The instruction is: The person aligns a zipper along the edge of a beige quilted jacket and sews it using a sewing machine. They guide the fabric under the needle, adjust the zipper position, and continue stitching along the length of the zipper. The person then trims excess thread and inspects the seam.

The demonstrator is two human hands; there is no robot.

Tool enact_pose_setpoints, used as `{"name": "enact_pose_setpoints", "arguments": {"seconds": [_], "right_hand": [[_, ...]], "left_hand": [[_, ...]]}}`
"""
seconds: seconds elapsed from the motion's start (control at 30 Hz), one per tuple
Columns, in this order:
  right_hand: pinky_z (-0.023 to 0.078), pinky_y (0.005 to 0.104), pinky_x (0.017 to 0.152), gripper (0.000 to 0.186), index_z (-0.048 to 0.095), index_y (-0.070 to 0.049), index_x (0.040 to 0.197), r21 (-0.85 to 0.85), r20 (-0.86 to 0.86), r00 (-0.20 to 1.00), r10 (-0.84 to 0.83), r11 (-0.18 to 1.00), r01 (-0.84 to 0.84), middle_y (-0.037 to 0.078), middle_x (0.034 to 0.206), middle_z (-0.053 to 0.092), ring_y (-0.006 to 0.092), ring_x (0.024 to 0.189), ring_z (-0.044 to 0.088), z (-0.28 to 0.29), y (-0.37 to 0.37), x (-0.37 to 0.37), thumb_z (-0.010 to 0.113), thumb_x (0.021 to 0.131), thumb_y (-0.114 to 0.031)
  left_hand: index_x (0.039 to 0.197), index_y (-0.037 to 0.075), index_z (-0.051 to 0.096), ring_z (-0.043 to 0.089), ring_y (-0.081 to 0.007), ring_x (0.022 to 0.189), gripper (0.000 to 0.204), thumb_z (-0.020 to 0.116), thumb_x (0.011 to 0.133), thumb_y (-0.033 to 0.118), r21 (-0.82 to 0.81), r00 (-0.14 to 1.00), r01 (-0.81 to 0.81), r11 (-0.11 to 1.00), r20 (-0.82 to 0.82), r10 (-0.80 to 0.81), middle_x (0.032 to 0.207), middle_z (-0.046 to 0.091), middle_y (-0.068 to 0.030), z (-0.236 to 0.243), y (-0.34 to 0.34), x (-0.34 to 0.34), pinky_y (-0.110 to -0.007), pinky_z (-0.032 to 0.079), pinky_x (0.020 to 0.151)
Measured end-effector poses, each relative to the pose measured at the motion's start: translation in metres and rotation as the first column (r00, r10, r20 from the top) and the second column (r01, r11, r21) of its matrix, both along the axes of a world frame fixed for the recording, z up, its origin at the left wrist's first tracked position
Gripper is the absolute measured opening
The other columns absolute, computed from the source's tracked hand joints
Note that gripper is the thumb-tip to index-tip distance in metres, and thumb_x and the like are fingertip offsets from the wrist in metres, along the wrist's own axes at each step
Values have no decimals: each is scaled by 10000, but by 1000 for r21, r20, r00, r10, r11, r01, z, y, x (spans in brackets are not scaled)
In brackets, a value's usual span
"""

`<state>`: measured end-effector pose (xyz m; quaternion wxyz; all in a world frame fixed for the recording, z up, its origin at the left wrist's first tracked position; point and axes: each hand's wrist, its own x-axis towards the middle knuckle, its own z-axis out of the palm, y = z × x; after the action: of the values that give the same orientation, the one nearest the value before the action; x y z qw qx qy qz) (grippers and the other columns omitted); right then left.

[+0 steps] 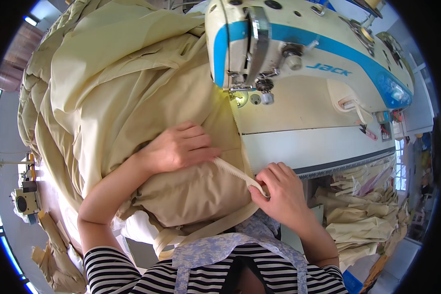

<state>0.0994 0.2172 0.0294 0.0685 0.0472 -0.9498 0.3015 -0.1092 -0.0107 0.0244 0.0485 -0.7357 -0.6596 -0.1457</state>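
Arms (115, 190) bend: left hand (181, 148) curls, grip hidden; right hand (280, 193) pinches a thin, bumpy strip (234, 171) over puffy, wrinkly cloth (193, 193).

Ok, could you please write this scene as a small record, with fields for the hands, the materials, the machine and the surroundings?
left hand: over the beige fabric, fingertips at the cream toothed strip; exact grip hidden
right hand: thumb and fingers pinch the strip
fabric: large heap left of the machine, its edge reaching the needle area
sewing machine: white with blue band
worktop: white, ruler along near edge
lower right: more beige cloth
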Motion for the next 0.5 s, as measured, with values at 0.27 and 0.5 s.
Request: {"name": "enact_pose_setpoints", "arguments": {"seconds": [0.27,0.5], "right_hand": [[511,267,665,522,467,-27,1405,-645,303,946,117,756,113,66,942,662,102,723,619,1,-40,30,704,949,-118],[504,276,651,532,575,-39,1378,-569,-116,985,130,804,-173,84,965,636,156,673,585,-2,-34,38,773,899,-158]], "left_hand": [[1143,103,690,561,-329,1211,350,680,793,91,32,688,-670,742,-348,637,1249,624,-105,93,-16,36,-449,423,1087],[1286,58,651,619,-336,1175,536,736,758,21,-53,874,-477,877,78,480,1352,614,-155,20,38,79,-442,516,991]]}}
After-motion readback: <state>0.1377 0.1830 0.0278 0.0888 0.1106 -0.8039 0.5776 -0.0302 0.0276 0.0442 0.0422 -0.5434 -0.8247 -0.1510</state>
